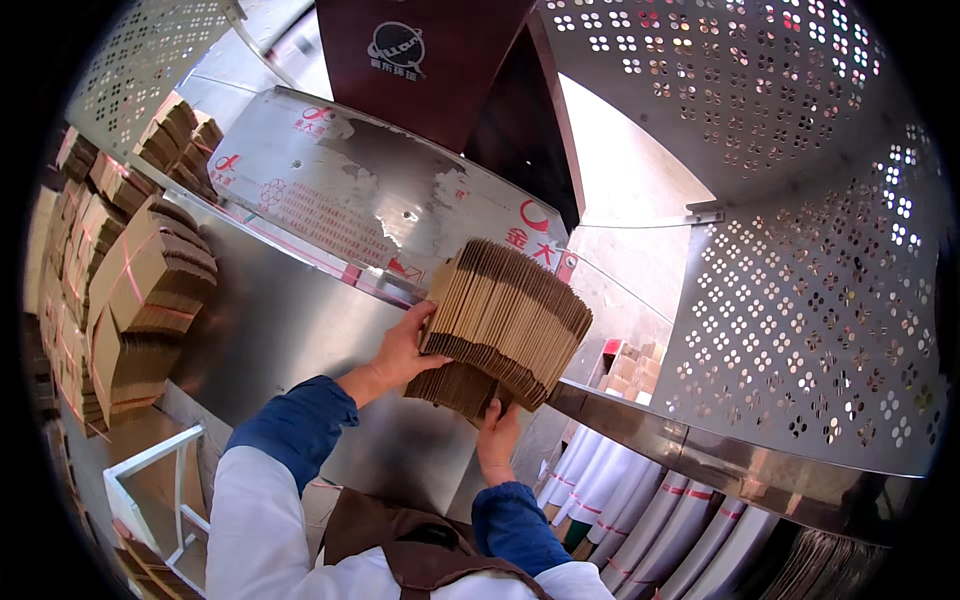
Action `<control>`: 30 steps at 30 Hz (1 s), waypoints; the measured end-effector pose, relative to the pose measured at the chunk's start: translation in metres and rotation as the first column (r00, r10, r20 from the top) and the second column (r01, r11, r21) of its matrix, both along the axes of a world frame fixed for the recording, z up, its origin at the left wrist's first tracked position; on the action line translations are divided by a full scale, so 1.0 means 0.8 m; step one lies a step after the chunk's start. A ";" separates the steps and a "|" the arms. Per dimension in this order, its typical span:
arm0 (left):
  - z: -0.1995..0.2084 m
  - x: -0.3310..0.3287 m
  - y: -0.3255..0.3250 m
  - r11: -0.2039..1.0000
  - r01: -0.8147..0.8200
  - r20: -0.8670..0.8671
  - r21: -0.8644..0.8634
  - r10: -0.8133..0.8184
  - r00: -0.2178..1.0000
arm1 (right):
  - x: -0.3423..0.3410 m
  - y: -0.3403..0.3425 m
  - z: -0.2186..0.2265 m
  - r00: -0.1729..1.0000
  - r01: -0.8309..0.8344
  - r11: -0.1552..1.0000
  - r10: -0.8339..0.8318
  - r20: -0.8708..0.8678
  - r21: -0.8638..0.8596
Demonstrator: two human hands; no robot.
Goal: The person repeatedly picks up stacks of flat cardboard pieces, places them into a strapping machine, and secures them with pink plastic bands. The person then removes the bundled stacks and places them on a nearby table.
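A thick stack of folded brown cardboard pieces (510,315) is held up in front of me, over the right part of a metal worktable (290,310). Its many edges run side by side in a slightly fanned block. My left hand (405,348) grips the stack's left side, thumb on the near face and fingers around the edge. From below, my right hand (497,437) clasps the lower right part, its thumb against the cardboard and its other fingers mostly hidden behind.
Bundles of tied cardboard (150,265) are piled at the left. A printed metal panel (380,190) and a dark red machine housing (420,60) stand ahead. Perforated metal sheets (800,330) curve around the right. Below them lie long pale rolls (640,500). A white frame (165,470) stands lower left.
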State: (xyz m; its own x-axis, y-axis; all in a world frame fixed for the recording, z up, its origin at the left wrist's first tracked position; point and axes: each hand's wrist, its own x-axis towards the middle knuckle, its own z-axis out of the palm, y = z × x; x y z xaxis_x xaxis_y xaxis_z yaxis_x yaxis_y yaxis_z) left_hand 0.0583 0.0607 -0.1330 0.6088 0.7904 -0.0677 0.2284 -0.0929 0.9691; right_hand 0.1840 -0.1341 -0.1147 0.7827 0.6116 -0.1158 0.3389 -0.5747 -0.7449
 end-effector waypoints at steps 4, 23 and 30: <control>0.012 0.004 0.001 1.000 0.006 0.011 0.028 -0.006 1.000 | 0.001 0.003 0.008 0.993 0.019 1.000 -0.017 -0.119 0.015; 0.015 0.009 -0.003 0.996 -0.003 -0.052 0.084 0.007 0.999 | 0.002 0.000 -0.004 0.999 -0.015 0.994 0.010 0.047 0.108; 0.021 0.010 -0.004 0.994 -0.019 -0.057 0.112 0.025 0.998 | 0.006 -0.004 -0.008 0.997 -0.015 0.999 0.018 -0.076 0.039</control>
